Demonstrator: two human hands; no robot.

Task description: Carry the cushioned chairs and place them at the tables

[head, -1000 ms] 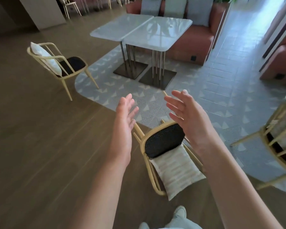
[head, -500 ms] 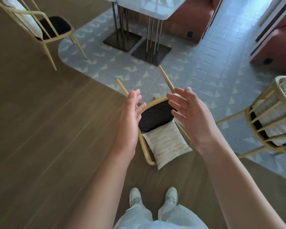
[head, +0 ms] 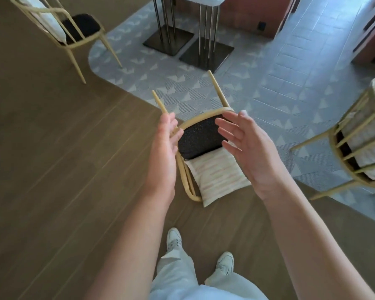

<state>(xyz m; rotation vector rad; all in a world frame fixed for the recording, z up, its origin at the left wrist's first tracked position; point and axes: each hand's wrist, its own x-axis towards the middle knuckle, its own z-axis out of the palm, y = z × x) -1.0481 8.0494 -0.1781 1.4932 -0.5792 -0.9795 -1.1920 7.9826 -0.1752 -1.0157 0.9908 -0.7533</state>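
A cream-framed chair with a black seat (head: pixel 200 137) lies tipped on its back on the floor, two legs pointing away from me, its striped white cushion (head: pixel 218 174) on the backrest. My left hand (head: pixel 164 152) hovers at the seat's left rim, fingers straight. My right hand (head: pixel 249 146) is spread over the seat's right side, holding nothing. Two white-topped tables stand ahead on dark square bases (head: pixel 206 55).
An upright cushioned chair (head: pixel 74 29) stands at the upper left. Another chair with a white cushion (head: pixel 359 137) stands at the right edge. Red sofas (head: pixel 256 16) lie behind the tables. My feet stand on wood flooring; patterned grey floor begins by the fallen chair.
My view has dropped and moved closer to the fallen chair. Both hands have reached down toward its seat, the left now beside the rim.
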